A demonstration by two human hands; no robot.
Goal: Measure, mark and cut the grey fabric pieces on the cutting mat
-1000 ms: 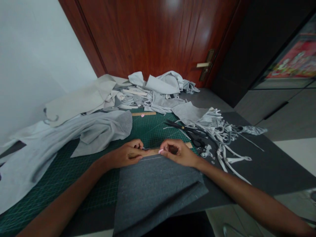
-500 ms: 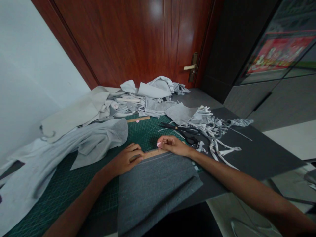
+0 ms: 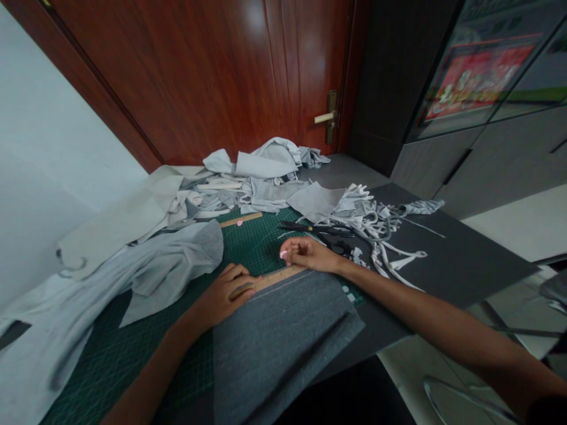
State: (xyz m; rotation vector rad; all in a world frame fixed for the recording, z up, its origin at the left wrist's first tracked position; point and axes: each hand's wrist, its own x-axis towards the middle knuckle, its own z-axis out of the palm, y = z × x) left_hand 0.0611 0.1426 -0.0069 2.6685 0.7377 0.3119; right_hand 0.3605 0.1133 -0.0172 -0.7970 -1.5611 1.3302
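Observation:
A dark grey piece of fabric (image 3: pixel 283 342) lies at the near side of the table, its far edge under a wooden ruler (image 3: pixel 277 278). My left hand (image 3: pixel 228 292) grips the ruler's left end, thumb and fingers on either side, pressing it on the cloth. Between the thumb and fingers of my right hand (image 3: pixel 305 254) is a small pink piece of tailor's chalk (image 3: pixel 283 254), held just beyond the ruler. A pale line runs along the fabric below the ruler. The green cutting mat (image 3: pixel 254 248) shows beneath and beyond both hands.
Black scissors (image 3: pixel 336 230) lie past my right hand, beside grey fabric strips (image 3: pixel 370 215). Farther off are a second ruler (image 3: pixel 241 219) with a pink chalk piece (image 3: pixel 240 223) and heaped pale cloth (image 3: pixel 266 159). Draped grey fabric (image 3: pixel 177 260) covers the mat's left side.
The whole view has shifted slightly. My left hand keeps its hold on the ruler, and my right hand stays close beyond the ruler with the tailor's chalk in its fingers.

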